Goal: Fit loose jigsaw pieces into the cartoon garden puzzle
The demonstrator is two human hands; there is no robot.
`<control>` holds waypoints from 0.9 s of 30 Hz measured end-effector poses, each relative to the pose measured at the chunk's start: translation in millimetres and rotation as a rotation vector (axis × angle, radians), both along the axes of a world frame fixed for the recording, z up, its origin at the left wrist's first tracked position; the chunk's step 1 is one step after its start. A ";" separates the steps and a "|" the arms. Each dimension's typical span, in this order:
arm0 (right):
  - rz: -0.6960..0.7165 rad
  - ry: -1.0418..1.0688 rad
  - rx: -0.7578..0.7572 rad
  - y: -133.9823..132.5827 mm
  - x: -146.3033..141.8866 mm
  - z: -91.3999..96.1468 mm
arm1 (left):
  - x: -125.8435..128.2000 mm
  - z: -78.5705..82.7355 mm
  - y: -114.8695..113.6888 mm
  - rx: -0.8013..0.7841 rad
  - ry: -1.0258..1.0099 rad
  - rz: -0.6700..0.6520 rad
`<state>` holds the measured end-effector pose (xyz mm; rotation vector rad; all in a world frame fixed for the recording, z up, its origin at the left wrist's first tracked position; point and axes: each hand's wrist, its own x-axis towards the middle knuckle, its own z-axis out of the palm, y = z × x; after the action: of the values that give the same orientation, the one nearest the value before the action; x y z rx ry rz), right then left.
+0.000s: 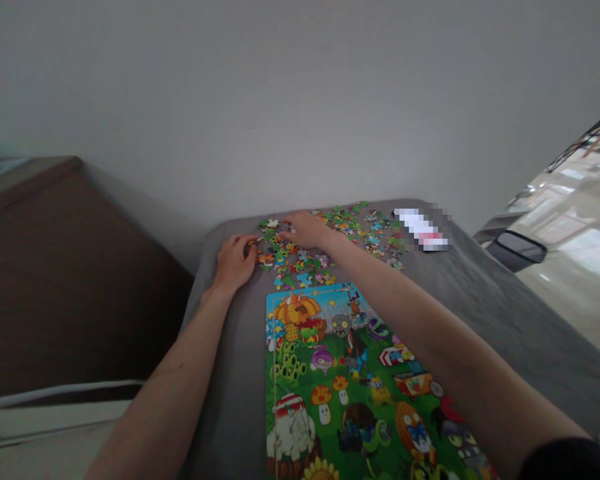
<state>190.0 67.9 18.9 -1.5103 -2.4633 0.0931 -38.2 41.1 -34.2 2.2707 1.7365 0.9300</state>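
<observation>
Many small jigsaw puzzle pieces point(303, 255) lie in a loose, colourful spread at the far end of a grey cloth-covered surface point(240, 360). At the left edge of the spread, my left hand point(235, 261) is curled, thumb and fingers bent around a small puzzle piece at the tips. My right hand point(306, 229) reaches over the far part of the spread, its thumb and fingers apart above the pieces. Nearer me lies a puzzle picture board point(325, 387) with bright cartoon plants and zombies; my right forearm covers part of its right side.
A phone point(420, 230) with a bright, partly pixelated screen lies right of the pieces. Brown wooden furniture point(70, 280) stands at the left, and a pale wall point(300, 100) rises behind. A shiny tiled floor point(570, 267) shows at the right.
</observation>
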 end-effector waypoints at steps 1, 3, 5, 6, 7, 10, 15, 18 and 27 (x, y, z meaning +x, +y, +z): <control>-0.012 -0.016 -0.008 0.1 -5.4 -1.3 | 0.1 -0.2 0.2 -0.003 0.003 0.000; -0.035 -0.041 -0.022 -1.2 -12.5 -3.4 | 0.5 -0.4 0.4 -0.009 0.009 0.000; -0.045 -0.054 -0.019 -3.1 -14.9 -3.8 | 1.0 -0.1 0.5 -0.013 0.012 -0.001; -0.045 -0.058 -0.014 -4.2 -14.5 -3.0 | 1.2 0.2 0.5 -0.013 0.012 -0.002; -0.044 -0.058 -0.002 -5.4 -13.2 -1.7 | 1.4 0.5 0.3 -0.013 0.012 -0.002; -0.021 -0.020 0.061 -13.3 -3.8 4.5 | 1.7 1.1 -0.1 -0.011 0.014 0.005; 0.146 0.130 0.104 -64.5 23.1 11.3 | 2.9 1.6 -1.2 -0.022 0.037 0.001; 0.290 0.192 0.085 -119.3 38.3 6.9 | 6.5 5.7 -3.5 -0.025 0.069 -0.024; 0.390 0.084 0.081 -201.2 38.1 -17.9 | 27.1 32.4 -38.7 0.006 0.122 -0.450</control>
<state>228.1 -133.3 1.0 -0.9575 -2.6230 0.1220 -11.1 2.5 -1.8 2.6063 1.1719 0.7151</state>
